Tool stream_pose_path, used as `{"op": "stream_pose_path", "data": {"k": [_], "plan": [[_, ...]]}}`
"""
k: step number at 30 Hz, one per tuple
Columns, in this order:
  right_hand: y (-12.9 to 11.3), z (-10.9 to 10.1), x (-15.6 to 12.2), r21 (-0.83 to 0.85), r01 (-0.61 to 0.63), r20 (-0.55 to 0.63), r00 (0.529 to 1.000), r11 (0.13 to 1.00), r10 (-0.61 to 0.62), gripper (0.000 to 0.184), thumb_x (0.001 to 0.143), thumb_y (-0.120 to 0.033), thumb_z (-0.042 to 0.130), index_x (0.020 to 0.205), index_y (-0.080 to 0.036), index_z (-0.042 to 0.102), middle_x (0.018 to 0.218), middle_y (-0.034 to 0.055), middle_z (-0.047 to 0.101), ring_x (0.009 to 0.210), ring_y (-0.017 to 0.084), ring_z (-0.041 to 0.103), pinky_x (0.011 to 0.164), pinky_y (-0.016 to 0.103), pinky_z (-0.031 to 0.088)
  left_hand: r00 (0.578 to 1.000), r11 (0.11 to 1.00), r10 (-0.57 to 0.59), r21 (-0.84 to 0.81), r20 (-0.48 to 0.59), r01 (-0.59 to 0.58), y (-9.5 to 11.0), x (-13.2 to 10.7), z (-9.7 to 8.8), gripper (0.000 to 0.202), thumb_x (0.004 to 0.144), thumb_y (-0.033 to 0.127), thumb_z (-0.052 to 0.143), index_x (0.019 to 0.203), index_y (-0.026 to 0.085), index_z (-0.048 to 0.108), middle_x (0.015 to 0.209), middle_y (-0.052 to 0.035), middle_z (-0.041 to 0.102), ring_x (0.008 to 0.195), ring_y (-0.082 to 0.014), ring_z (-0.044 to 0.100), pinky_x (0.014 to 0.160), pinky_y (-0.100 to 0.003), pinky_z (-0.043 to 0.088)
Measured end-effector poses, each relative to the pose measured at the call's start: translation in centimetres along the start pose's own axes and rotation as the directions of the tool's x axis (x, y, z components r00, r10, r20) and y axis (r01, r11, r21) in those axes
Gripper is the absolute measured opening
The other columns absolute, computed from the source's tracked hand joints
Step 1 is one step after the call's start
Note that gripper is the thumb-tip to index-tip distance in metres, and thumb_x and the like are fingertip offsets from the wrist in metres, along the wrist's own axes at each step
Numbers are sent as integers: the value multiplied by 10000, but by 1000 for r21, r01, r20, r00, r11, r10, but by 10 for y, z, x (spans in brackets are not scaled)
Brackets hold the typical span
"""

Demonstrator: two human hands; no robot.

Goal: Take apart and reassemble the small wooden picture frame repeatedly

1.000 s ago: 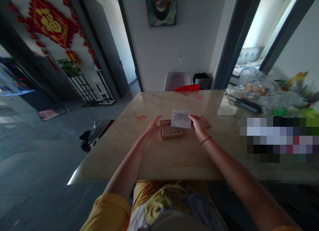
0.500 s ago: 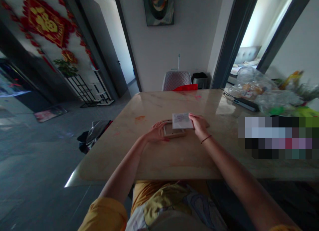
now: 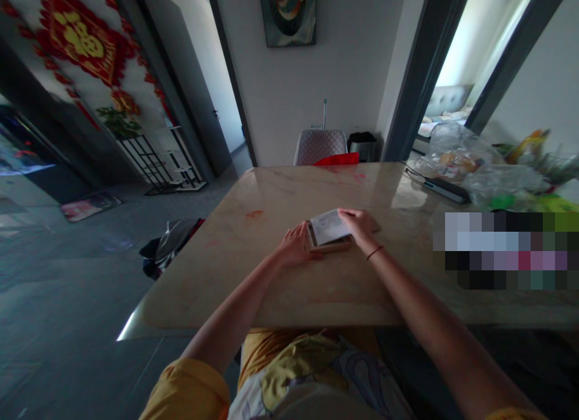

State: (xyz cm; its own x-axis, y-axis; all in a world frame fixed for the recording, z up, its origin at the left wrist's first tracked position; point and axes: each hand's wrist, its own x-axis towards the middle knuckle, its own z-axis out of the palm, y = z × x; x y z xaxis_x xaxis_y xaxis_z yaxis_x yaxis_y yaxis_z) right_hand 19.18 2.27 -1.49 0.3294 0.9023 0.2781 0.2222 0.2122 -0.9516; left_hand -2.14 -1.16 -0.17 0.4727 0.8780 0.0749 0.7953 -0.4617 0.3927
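Observation:
On the table in front of me lies a small, shallow, light-wood frame [image 3: 332, 247], dark inside. My left hand [image 3: 296, 245] grips its left side, the thumb low along the near edge and the fingers at the far corner. A thin pale sheet with faint grey markings [image 3: 330, 227] is pinched at its right end by my right hand [image 3: 357, 224]. The sheet slants over the frame's opening and covers most of it; whether it touches the inside I cannot tell. Partly hidden behind my right hand, a flat brown piece [image 3: 375, 225] lies on the table.
Clear plastic bags [image 3: 456, 148] and packages crowd the right side of the marble-look table [image 3: 217, 275]. A dark oblong device with a cable [image 3: 447, 189] lies beside them. A quilted chair [image 3: 321, 147] with a red item [image 3: 339, 159] stands at the far edge.
My left hand and the frame have shifted right. The sheet has tilted and come lower over the frame, with my right hand still holding it.

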Motion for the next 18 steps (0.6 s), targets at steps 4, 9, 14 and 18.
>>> {"op": "stream_pose_path", "data": {"k": [4, 9, 14, 18], "plan": [[1, 2, -1, -49, 16, 57, 998, 999, -13, 381, 654, -423, 609, 849, -127, 749, 755, 113, 731, 647, 215, 645, 569, 304, 472, 1000, 1000, -21, 17, 8, 21, 5, -1, -1, 1193, 568, 698, 642, 1450, 67, 145, 1490, -244, 241, 1372, -373, 232, 1111, -443, 183], [5, 4, 0, -87, 52, 87, 995, 995, -44, 333, 673, -398, 605, 831, -143, 749, 807, 119, 736, 706, 224, 661, 616, 310, 486, 999, 999, -34, 20, 11, 34, 9, -2, -3, 1182, 577, 686, 644, 1445, 60, 142, 1483, -260, 244, 1370, -378, 232, 1106, -451, 191], [1, 5, -1, -184, 105, 98, 991, 977, -88, 348, 734, -403, 562, 841, -123, 737, 771, 110, 730, 691, 213, 655, 621, 295, 481, 999, 999, -37, 31, 1, 37, 9, -2, -2, 1157, 567, 664, 670, 1430, 79, 167, 1487, -239, 253, 1367, -354, 254, 1111, -430, 204], [-3, 6, -3, -240, 160, 124, 983, 958, -133, 401, 809, -422, 483, 861, -104, 722, 758, 109, 721, 690, 204, 648, 592, 264, 463, 999, 999, -34, 19, -23, 34, 8, -1, -1, 1107, 557, 631, 699, 1403, 102, 220, 1459, -214, 317, 1345, -343, 304, 1105, -426, 239]]}}
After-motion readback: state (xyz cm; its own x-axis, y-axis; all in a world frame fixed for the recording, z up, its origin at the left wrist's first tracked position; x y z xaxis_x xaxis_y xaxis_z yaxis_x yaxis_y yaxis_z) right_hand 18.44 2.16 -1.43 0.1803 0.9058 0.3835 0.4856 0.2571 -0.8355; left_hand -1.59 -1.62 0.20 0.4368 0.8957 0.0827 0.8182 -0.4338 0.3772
